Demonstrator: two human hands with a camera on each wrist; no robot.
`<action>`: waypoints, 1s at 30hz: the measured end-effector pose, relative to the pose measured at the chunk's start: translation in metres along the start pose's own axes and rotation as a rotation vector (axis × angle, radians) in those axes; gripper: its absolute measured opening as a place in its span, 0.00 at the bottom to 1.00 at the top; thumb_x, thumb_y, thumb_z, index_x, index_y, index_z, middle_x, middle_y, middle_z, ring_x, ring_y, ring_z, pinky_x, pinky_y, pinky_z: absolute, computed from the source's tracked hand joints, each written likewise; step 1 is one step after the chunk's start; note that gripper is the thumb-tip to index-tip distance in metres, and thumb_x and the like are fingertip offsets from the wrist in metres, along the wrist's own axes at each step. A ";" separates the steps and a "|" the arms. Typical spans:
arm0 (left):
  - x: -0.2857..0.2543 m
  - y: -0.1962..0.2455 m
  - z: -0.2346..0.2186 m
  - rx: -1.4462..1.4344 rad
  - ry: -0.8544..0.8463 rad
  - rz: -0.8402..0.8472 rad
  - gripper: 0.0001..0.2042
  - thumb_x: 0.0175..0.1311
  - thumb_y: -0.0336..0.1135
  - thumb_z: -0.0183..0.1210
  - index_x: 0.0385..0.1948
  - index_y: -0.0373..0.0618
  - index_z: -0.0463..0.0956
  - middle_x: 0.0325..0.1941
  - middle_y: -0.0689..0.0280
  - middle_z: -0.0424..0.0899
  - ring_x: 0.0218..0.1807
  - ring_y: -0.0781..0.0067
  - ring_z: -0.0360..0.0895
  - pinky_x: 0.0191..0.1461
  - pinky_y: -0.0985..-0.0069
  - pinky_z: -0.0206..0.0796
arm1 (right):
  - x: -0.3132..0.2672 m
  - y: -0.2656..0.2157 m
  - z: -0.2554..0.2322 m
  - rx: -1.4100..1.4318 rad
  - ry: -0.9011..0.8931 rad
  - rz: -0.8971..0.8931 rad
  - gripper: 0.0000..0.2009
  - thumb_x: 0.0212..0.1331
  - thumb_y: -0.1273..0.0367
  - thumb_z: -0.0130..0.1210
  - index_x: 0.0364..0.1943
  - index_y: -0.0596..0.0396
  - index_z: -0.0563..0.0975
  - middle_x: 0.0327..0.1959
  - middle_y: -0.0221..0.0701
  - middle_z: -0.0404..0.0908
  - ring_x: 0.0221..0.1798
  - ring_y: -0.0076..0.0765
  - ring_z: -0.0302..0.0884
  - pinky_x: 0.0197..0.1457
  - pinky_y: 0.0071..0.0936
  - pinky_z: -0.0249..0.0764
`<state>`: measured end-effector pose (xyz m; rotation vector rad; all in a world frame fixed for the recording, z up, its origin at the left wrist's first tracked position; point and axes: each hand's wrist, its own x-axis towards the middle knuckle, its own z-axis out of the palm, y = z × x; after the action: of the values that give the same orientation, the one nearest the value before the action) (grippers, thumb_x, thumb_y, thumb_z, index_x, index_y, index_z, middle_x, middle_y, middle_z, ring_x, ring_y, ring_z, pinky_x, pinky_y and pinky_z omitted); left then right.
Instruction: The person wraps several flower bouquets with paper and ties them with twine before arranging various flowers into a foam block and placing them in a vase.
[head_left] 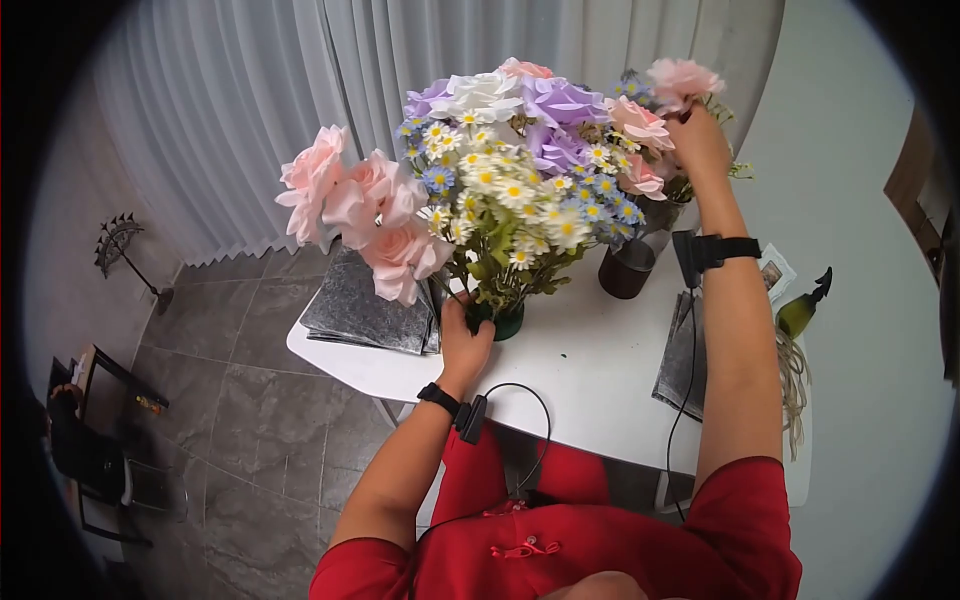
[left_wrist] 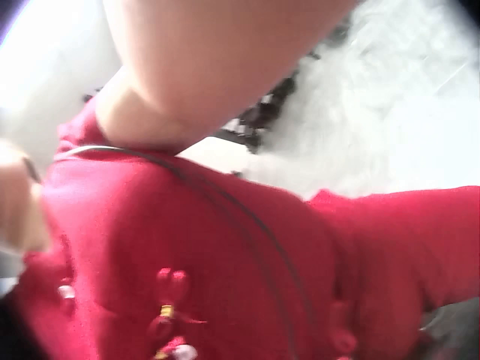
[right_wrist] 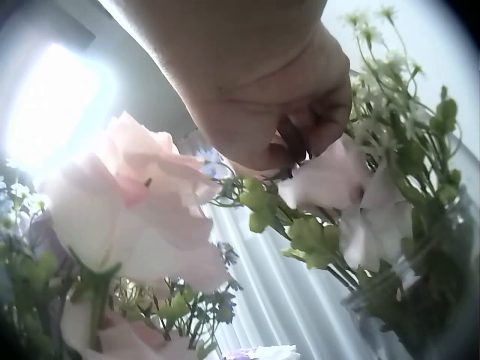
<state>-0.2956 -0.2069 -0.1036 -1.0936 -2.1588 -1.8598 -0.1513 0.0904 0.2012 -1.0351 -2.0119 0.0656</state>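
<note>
A large bouquet of artificial-looking white and purple roses, daisies and blue blossoms fills a dark green pot. My left hand grips this pot low on its left side, its fingers partly hidden by stems. Long-stemmed pink roses lean out over the left hand. At the back right, my right hand reaches among the flowers above a glass vase with a dark lower part. In the right wrist view its curled fingers pinch at a pale pink rose; the exact grip point is hidden.
Grey marbled sheets lie stacked at the white table's left end. More grey sheets, a raffia bundle and a green-and-black object sit on the right. Cables hang from both wrists. Another person sits far left.
</note>
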 end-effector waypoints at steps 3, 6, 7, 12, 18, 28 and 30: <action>0.001 -0.003 -0.001 -0.014 -0.021 -0.022 0.23 0.46 0.27 0.55 0.48 0.34 0.66 0.49 0.51 0.71 0.54 0.49 0.68 0.60 0.65 0.61 | 0.023 -0.007 -0.015 0.094 0.099 0.015 0.18 0.52 0.56 0.52 0.43 0.50 0.78 0.41 0.43 0.82 0.47 0.55 0.78 0.49 0.45 0.73; 0.001 -0.014 0.005 -0.055 -0.012 -0.002 0.24 0.45 0.27 0.55 0.49 0.34 0.65 0.49 0.50 0.71 0.54 0.49 0.68 0.60 0.65 0.61 | 0.036 -0.020 -0.049 0.260 0.274 -0.234 0.17 0.53 0.60 0.50 0.42 0.52 0.79 0.38 0.39 0.84 0.43 0.46 0.81 0.47 0.41 0.74; 0.000 -0.018 0.006 -0.096 0.005 0.009 0.25 0.45 0.27 0.55 0.50 0.35 0.65 0.49 0.50 0.70 0.54 0.50 0.68 0.60 0.65 0.61 | 0.039 -0.024 -0.065 0.406 0.286 -0.292 0.17 0.53 0.60 0.49 0.42 0.52 0.80 0.36 0.38 0.84 0.41 0.41 0.82 0.46 0.38 0.74; 0.000 -0.001 -0.001 0.013 -0.037 0.027 0.28 0.46 0.31 0.59 0.53 0.36 0.63 0.51 0.51 0.69 0.54 0.51 0.69 0.60 0.66 0.62 | 0.069 0.029 -0.137 1.187 0.431 -0.670 0.17 0.62 0.68 0.50 0.55 0.50 0.71 0.50 0.37 0.78 0.52 0.38 0.75 0.55 0.33 0.70; 0.001 0.003 0.002 -0.034 -0.023 -0.022 0.28 0.48 0.35 0.65 0.51 0.38 0.64 0.49 0.53 0.70 0.52 0.53 0.72 0.56 0.66 0.65 | -0.129 0.013 -0.106 1.819 -0.024 -0.460 0.20 0.63 0.66 0.51 0.58 0.54 0.66 0.51 0.39 0.76 0.53 0.39 0.74 0.57 0.36 0.70; -0.003 -0.026 -0.001 -0.253 -0.024 -0.091 0.31 0.49 0.29 0.59 0.59 0.35 0.60 0.55 0.53 0.68 0.59 0.56 0.66 0.62 0.69 0.60 | -0.226 0.008 0.021 1.475 -0.066 0.127 0.16 0.65 0.67 0.49 0.54 0.57 0.68 0.48 0.38 0.76 0.51 0.37 0.74 0.54 0.36 0.73; -0.006 -0.025 -0.007 -0.190 0.074 0.023 0.29 0.51 0.26 0.57 0.59 0.36 0.61 0.56 0.54 0.67 0.59 0.57 0.65 0.62 0.69 0.59 | -0.219 0.012 0.035 1.915 -0.126 0.123 0.14 0.65 0.71 0.46 0.53 0.58 0.70 0.48 0.36 0.76 0.51 0.35 0.74 0.53 0.35 0.74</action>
<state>-0.3074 -0.2165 -0.1253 -1.0578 -1.9555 -2.0946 -0.1041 -0.0415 0.0293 0.1650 -1.0480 1.7057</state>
